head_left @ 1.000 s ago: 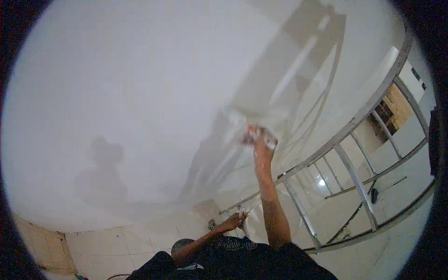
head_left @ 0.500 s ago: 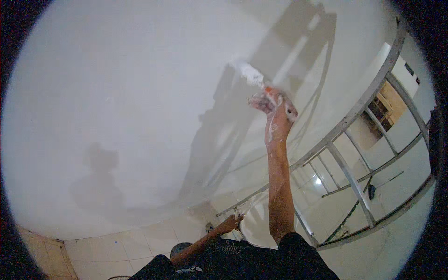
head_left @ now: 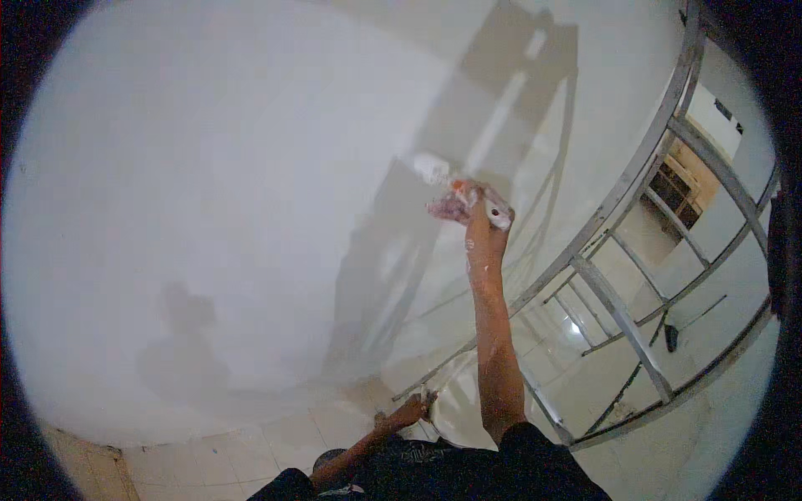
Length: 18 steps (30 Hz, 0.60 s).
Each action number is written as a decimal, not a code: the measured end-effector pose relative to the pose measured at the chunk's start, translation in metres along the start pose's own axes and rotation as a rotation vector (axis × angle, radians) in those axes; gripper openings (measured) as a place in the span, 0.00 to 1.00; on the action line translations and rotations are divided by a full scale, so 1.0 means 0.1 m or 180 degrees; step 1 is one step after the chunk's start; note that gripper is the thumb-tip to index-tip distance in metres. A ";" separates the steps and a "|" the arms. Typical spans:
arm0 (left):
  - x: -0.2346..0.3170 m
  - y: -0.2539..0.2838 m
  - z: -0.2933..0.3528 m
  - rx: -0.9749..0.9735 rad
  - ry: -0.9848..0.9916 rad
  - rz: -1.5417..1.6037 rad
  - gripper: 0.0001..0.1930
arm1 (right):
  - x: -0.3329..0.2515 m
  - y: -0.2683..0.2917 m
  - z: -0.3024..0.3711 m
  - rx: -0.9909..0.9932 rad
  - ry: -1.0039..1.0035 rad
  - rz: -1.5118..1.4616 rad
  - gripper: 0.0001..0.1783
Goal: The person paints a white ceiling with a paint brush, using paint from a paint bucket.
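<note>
My right hand (head_left: 474, 207), smeared with white paint, is closed around a paintbrush (head_left: 459, 186). The brush's white-coated bristles meet the pale wall (head_left: 251, 167) in front of me; an orange part shows between bristles and fingers, and a holed handle end sticks out by the wrist. Low in the picture, my left hand (head_left: 411, 411) is closed at the left rim of a large white bucket (head_left: 455, 405). My right forearm hides part of that bucket, and its contents are hard to make out.
A grey metal ladder (head_left: 618, 305) stands along the right side, its rails bent by the lens. Floor tiles (head_left: 276, 434) lie below the wall. A wooden piece (head_left: 88, 459) is at the lower left, and an opening (head_left: 681, 196) shows beyond the ladder.
My right hand and the paintbrush have moved down along the wall. The view has shifted slightly, and my left hand stays at the bucket's rim.
</note>
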State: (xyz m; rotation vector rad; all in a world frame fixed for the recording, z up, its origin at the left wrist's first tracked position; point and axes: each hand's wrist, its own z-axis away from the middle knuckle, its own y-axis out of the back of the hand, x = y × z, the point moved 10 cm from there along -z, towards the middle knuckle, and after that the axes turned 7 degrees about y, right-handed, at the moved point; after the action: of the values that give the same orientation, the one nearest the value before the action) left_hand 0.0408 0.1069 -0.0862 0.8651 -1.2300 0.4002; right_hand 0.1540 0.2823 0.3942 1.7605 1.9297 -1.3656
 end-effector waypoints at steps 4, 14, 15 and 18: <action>-0.51 -0.16 -0.01 0.0030 0.0106 -0.0481 0.23 | 0.03 -0.04 0.09 0.0001 0.0187 -0.0420 0.10; -0.68 -0.17 0.21 -0.0051 0.2397 0.1071 0.28 | 0.69 2.27 2.37 0.0290 -0.1781 0.1276 0.10; -0.75 -0.08 0.19 0.0167 0.1789 0.0657 0.29 | 0.49 2.34 2.51 0.0449 -0.1797 0.1259 0.10; -0.45 0.01 0.12 0.0131 0.0805 -0.1081 0.27 | 0.20 2.91 2.90 0.0868 -0.2046 0.1509 0.11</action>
State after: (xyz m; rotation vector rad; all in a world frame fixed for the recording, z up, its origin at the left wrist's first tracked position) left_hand 0.0179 0.1070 -0.1269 1.0056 -0.8262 0.2513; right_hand 0.2774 0.0496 0.0782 1.4758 0.9638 -1.7621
